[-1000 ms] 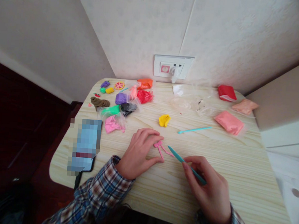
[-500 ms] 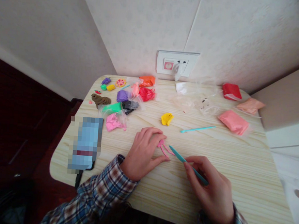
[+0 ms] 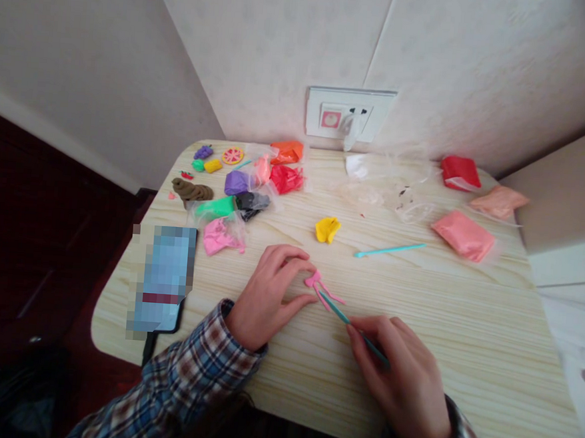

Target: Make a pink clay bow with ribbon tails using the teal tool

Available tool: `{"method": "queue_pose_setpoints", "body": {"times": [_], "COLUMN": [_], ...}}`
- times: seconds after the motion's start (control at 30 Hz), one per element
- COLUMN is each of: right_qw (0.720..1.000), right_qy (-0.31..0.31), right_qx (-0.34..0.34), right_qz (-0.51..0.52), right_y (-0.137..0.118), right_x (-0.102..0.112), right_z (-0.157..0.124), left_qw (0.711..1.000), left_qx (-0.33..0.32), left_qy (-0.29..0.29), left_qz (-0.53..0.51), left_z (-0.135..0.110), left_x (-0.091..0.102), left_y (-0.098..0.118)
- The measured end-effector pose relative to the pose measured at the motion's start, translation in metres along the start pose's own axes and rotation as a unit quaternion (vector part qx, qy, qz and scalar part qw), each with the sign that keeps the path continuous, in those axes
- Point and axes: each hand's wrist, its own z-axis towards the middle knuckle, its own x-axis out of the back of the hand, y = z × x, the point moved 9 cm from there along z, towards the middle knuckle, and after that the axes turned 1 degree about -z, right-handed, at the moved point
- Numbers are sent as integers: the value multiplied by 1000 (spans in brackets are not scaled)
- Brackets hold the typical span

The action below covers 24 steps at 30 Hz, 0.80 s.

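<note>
Head view: a phone (image 3: pixel 168 270) lay along the left edge of the desk (image 3: pixel 493 353). Next to it sat a bag of green clay (image 3: pixel 216 207) and a bag of pink clay (image 3: pixel 220 234), with a strip of bare wood between the latter and the left hand (image 3: pixel 273 301). That hand's grip was loose, thumb and fingers parted around the pink piece (image 3: pixel 313 278), which lay mid-desk, strands pointing right. The right hand (image 3: pixel 402 373) had its grip closed on a teal tool (image 3: pixel 335 309), tip among the strands. Wood grain spread broadly from there to the right edge. Farther back sat bags of red (image 3: pixel 460 173), salmon (image 3: pixel 464 236) and peach clay (image 3: pixel 499 201), the last at that edge.
</note>
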Motion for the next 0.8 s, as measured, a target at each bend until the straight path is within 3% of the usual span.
{"method": "queue_pose_setpoints", "body": {"times": [0.8], "right_qw": [1000], "right_qy": [13], "right_qx": [-11], "right_qz": [-25], "right_y": [-7], "right_x": [-4], "right_z": [0], "left_qw": [1000], "left_qx": [-20], "left_qy": [19], "left_qz": [13], "left_z": [1], "left_x": [3], "left_y": [3]}}
